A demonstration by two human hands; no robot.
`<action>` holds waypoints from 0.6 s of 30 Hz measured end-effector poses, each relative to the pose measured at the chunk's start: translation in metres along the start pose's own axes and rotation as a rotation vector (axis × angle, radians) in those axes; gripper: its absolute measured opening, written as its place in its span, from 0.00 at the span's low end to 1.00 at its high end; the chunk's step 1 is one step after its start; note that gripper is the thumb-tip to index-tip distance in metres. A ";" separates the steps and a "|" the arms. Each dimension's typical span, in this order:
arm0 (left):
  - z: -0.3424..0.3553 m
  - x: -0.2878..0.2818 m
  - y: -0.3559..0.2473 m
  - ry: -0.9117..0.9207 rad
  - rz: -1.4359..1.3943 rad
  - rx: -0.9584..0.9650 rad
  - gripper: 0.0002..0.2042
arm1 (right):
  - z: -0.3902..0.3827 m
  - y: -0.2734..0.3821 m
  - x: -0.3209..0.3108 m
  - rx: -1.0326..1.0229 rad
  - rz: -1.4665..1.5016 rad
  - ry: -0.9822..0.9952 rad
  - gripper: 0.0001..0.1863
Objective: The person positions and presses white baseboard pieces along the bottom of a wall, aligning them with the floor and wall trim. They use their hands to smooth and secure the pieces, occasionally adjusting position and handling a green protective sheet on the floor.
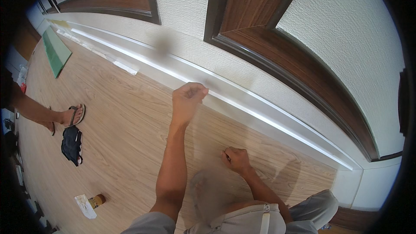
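My left hand is raised in front of the long white baseboard, its fingers pinched together. Whatever sits between those fingertips, if anything, is too small to make out. Lower and to the right, my right hand is curled closed above the wood-look floor; a small dark spot shows at its fingers, but I cannot tell what it is. A bright, glossy white strip runs along the baseboard, behind my left hand. My bent knee in light grey trousers shows at the lower right.
Dark-framed brown panels sit on the textured white wall. At left stand a person's sandalled foot, a black cloth-like item and a green board. A brown-yellow jar lies beside a white piece. Blurred smudges cover small patches.
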State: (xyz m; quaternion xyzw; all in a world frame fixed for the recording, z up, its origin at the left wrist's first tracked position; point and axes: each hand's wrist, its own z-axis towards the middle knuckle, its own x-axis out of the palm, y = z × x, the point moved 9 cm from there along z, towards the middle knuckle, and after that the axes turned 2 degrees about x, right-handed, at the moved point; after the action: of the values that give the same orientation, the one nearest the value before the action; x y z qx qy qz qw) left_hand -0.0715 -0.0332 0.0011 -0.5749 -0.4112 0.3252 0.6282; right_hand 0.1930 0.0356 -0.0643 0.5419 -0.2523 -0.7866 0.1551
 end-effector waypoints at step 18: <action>0.006 -0.010 -0.012 0.063 -0.382 0.185 0.04 | -0.001 -0.007 0.005 0.033 -0.005 0.016 0.14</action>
State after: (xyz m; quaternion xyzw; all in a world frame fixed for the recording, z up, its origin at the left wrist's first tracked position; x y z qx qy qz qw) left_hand -0.0821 -0.0411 0.0111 -0.4361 -0.4614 0.2186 0.7411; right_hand 0.1921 0.0390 -0.0722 0.5514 -0.2626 -0.7782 0.1464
